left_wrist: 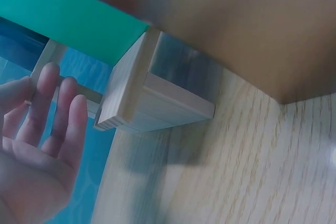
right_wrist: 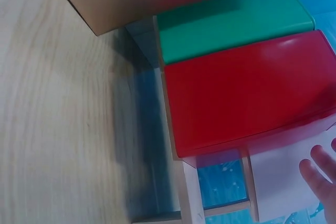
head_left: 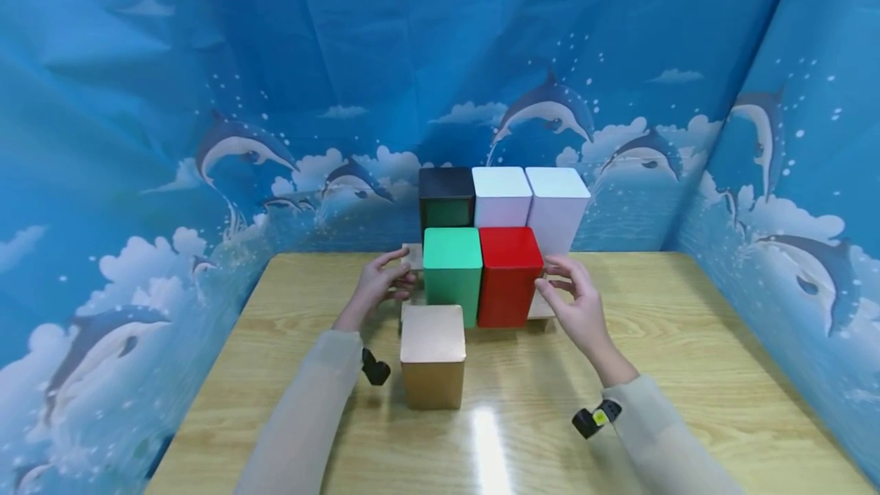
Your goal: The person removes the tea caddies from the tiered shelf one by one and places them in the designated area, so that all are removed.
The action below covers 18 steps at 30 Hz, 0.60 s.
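Pale wooden rack (right_wrist: 192,195) stands on the table (head_left: 639,312) between your left hand (head_left: 376,283), its grip unclear, and relaxed, unclosed right hand (head_left: 579,304); you're probably aligning it, which next calls for even contact.

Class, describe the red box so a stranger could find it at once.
On the wooden table stands a wooden rack. At its front, beside the right hand, sits the red box. Unlike the green box next to it, this one is red.
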Motion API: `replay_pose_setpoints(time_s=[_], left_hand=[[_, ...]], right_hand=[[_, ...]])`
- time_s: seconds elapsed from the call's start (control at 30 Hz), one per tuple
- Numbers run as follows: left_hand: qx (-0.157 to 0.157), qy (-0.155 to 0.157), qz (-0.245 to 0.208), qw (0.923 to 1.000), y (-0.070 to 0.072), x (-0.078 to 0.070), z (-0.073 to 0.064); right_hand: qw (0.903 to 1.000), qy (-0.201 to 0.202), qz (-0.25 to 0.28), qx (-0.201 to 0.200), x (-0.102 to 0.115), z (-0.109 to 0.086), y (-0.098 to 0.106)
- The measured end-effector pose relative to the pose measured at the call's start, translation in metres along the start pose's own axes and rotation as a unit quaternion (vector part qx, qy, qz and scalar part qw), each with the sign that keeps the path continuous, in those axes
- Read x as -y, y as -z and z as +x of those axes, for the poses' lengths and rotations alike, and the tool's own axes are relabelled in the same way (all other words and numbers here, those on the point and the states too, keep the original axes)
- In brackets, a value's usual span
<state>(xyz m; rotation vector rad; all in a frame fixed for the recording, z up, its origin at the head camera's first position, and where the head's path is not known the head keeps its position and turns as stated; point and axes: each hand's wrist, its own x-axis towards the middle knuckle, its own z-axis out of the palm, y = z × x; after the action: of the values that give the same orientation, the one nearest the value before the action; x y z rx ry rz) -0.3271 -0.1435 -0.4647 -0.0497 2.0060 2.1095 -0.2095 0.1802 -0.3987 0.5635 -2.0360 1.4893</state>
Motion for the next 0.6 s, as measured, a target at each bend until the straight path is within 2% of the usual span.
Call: replay_pose_setpoints(time_s=[0.3,0.6], left_hand=[[-0.002,-0.008,0.003,1.0000,0.000,0.001,0.000],[0.000,-0.008,0.003,1.0000,0.001,0.003,0.002]], right_hand=[[0.9978,-0.045,-0.037,0.031,0.000,0.012,0.000],[0.9969,-0.021,-0.048,0.059,-0.002,0.022,0.001]])
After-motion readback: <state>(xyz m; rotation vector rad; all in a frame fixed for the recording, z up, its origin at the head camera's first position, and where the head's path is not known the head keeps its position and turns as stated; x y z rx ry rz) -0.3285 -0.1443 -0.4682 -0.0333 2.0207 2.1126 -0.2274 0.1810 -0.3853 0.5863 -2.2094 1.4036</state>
